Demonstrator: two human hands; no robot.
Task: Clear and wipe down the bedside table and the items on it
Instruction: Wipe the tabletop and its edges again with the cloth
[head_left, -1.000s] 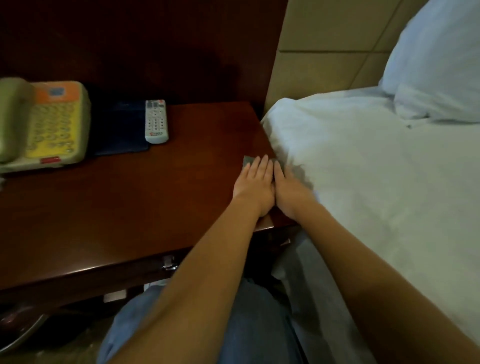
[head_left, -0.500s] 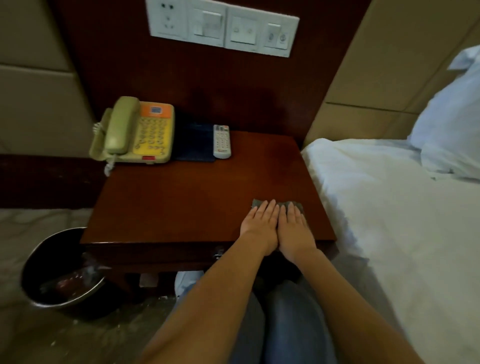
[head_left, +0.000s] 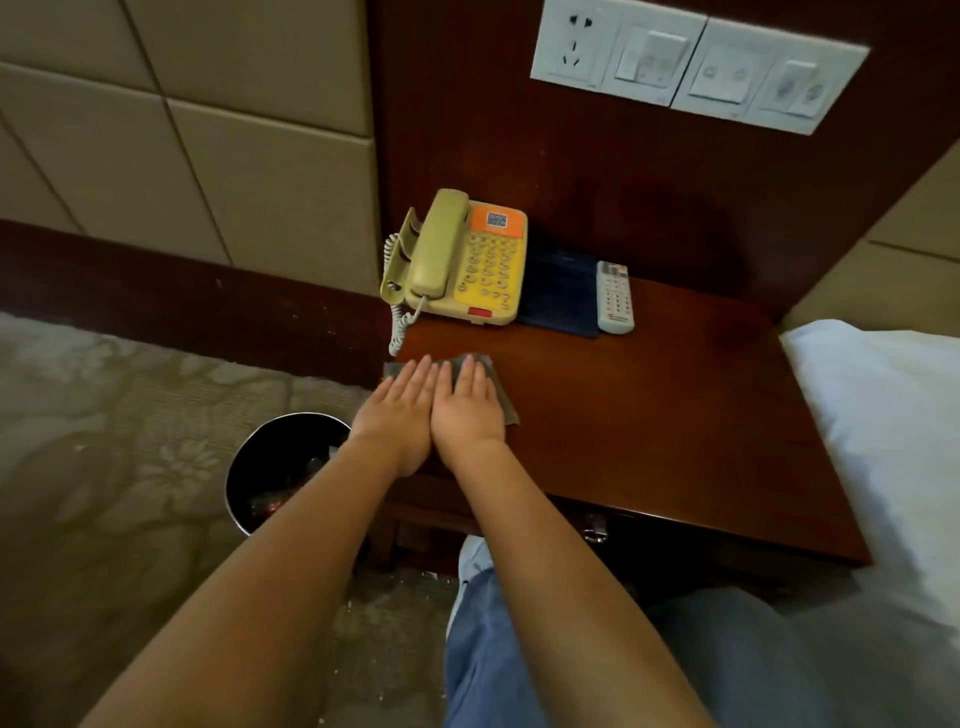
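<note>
Pressing flat, the left hand (head_left: 397, 415) and right hand (head_left: 467, 408) lay side by side, fingers extended, on the cloth (head_left: 503, 399) at the worktop's (head_left: 675, 415) front-left corner, likely spreading pressure for wiping. Phone (head_left: 462, 260) and remote (head_left: 614, 297) sat uncleared at the back.

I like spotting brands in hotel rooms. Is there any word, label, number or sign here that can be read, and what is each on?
Nothing can be quoted with certainty.
Telephone: a QR-style square on its orange label; key markings blurred.
Remote control: a small red mark near the bottom; too small to read.
Wall switch panel: faint icons, no legible words.
</note>
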